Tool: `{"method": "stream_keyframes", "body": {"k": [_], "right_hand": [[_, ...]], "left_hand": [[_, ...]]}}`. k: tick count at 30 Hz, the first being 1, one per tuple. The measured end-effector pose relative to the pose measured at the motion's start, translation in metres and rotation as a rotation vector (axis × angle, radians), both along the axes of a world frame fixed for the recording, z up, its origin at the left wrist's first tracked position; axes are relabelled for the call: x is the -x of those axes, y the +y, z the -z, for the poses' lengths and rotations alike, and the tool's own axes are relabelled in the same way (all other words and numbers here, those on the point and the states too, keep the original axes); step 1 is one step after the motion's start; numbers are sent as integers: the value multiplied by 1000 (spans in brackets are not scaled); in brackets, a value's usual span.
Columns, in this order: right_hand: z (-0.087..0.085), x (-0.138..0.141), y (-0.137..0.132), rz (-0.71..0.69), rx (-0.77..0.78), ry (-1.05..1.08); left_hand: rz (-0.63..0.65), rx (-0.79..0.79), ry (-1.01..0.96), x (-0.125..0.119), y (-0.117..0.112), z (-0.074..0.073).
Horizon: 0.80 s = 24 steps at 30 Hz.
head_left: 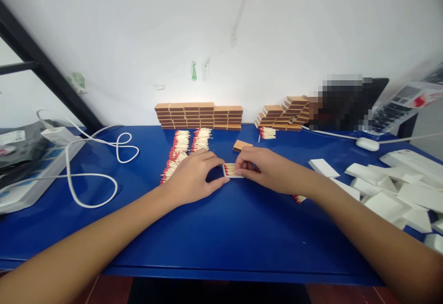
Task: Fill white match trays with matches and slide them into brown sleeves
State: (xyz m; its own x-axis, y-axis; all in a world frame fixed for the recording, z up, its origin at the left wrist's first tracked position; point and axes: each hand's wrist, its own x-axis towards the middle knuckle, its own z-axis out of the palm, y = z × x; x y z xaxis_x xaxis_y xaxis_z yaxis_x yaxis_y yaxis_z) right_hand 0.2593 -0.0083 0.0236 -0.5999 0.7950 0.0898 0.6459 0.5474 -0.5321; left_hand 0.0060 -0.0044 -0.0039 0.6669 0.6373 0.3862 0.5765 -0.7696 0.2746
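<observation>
A small white matchbox tray (231,170) filled with red-tipped matches lies on the blue table (221,235). My left hand (194,175) curls round its left end, thumb and fingers pinching it. My right hand (266,168) pinches its right end from the other side. A brown matchbox sleeve (242,146) lies just behind the tray. Rows of loose matches (180,152) stretch away behind my left hand, and a few matches (299,198) peek out under my right wrist.
Stacked brown matchboxes (199,116) line the wall, with a second tilted stack (284,117) to their right. White trays (391,193) are heaped at the right. A power strip (34,175) and looping white cable (93,175) lie at the left. A mouse (367,144) sits far right.
</observation>
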Motion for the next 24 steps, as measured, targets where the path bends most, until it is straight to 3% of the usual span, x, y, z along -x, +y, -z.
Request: {"method": "stream_keyframes", "body": {"k": [3, 8, 10, 16, 24], "right_hand": [[-7, -9, 6, 47, -51, 45], [-7, -57, 41, 421, -278, 10], [1, -79, 58, 491, -378, -48], [25, -105, 83, 439, -267, -122], [23, -102, 80, 455, -159, -245]], "left_hand": [[4, 0, -4, 0, 0, 0], [5, 5, 3, 1, 0, 0], [5, 13, 8, 1, 0, -1], [4, 7, 8, 1, 1, -2], [1, 11, 17, 2, 0, -1]]}}
